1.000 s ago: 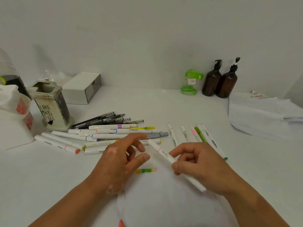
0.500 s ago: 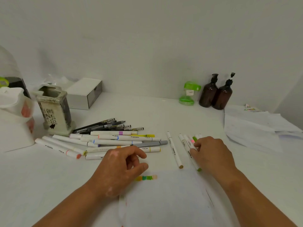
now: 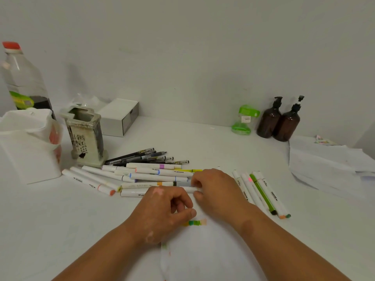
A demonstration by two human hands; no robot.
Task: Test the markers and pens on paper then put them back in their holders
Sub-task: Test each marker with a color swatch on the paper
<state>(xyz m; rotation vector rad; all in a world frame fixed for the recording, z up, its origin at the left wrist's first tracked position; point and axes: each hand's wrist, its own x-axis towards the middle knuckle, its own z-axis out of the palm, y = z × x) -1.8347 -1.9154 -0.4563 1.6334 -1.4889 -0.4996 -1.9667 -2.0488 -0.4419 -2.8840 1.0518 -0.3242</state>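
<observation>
A pile of white markers [image 3: 154, 175] lies in the middle of the table, with several black pens [image 3: 146, 156] behind it. A row of markers [image 3: 261, 191] lies apart to the right. My right hand [image 3: 217, 189] pinches the right end of the front white marker [image 3: 132, 193], which still lies in the pile. My left hand [image 3: 162, 213] rests curled on the top edge of the white paper [image 3: 203, 258], beside a strip of colour swatches [image 3: 196, 222]. A grey ceramic holder [image 3: 87, 134] and a white holder [image 3: 26, 147] stand at the left.
A plastic bottle with a red cap [image 3: 22, 78] stands at the far left and a white box [image 3: 119, 116] behind the ceramic holder. A green container [image 3: 243, 120] and two brown pump bottles [image 3: 280, 122] stand by the wall. Stacked papers [image 3: 328, 165] lie at the right.
My right hand laid its marker down in the right-hand row, then moved left to the pile and pinched the front white marker. My left hand stayed on the paper.
</observation>
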